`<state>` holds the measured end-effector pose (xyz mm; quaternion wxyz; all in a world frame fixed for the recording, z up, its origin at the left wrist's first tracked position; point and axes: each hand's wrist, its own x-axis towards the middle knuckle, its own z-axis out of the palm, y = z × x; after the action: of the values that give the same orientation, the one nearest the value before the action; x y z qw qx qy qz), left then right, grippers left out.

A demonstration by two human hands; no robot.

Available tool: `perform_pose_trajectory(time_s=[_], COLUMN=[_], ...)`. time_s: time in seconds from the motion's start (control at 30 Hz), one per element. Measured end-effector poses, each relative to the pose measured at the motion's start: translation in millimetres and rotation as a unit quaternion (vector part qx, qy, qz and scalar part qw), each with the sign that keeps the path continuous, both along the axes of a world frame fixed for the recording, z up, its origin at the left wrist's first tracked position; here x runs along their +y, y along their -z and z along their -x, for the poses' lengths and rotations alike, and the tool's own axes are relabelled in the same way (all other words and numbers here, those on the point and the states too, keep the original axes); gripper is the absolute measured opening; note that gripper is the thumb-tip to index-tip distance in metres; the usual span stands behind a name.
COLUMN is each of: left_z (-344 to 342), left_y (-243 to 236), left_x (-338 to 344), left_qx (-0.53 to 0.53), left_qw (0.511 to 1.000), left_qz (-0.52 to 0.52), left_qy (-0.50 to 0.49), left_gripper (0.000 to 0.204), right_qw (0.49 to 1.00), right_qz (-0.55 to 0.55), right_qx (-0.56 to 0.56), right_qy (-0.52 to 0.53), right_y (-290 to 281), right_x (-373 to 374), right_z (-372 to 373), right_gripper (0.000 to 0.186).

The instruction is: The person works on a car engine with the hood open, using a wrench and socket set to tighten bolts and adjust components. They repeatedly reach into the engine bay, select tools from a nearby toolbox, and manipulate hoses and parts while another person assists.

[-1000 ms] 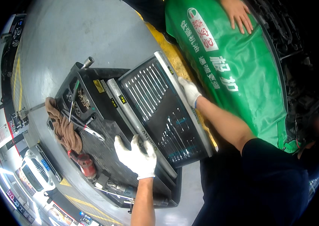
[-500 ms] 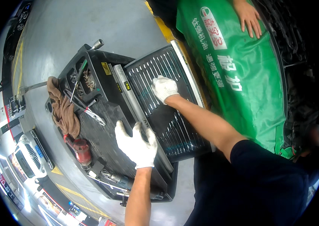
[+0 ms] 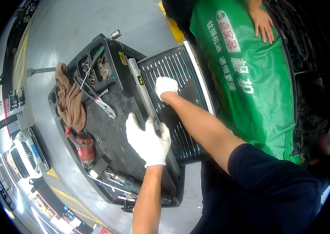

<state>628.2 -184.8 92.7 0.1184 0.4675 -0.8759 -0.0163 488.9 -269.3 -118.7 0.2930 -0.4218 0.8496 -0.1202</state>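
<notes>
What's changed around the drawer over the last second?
The right hand left the drawer's outer edge and moved left onto the wrenches; whether it grips one is hidden. The left hand stays spread over the cart; the drawer stays open.

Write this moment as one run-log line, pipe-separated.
right hand: gloved, at wrenches in open drawer | left hand: gloved, fingers spread, over tool cart | nearby: brown cloth, pliers, red tool

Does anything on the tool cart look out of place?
Slightly: the brown cloth lies crumpled over one edge of the cart and pliers lie loose beside it, whereas wrenches in the drawer are aligned.
</notes>
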Motion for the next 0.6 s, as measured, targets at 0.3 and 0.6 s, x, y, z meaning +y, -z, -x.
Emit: perform_pose_trajectory(time_s=[0.3, 0.6], left_z=[-11.7, -9.2], left_y=[4.2, 1.9], left_x=[-1.5, -1.3], left_qx=[0.019, 0.007], left_qw=[1.0, 1.0], left_qz=[0.001, -0.017], left_qy=[-0.012, -0.016], left_gripper=[0.033, 0.035], right_qw=[0.984, 1.0], right_qz=[-0.065, 0.007], right_qx=[-0.12, 0.021], right_qy=[0.115, 0.021], right_y=[-7.9, 1.8], right_x=[5.4, 3.3], right_z=[32.7, -17.6], right_gripper=[0.04, 0.021])
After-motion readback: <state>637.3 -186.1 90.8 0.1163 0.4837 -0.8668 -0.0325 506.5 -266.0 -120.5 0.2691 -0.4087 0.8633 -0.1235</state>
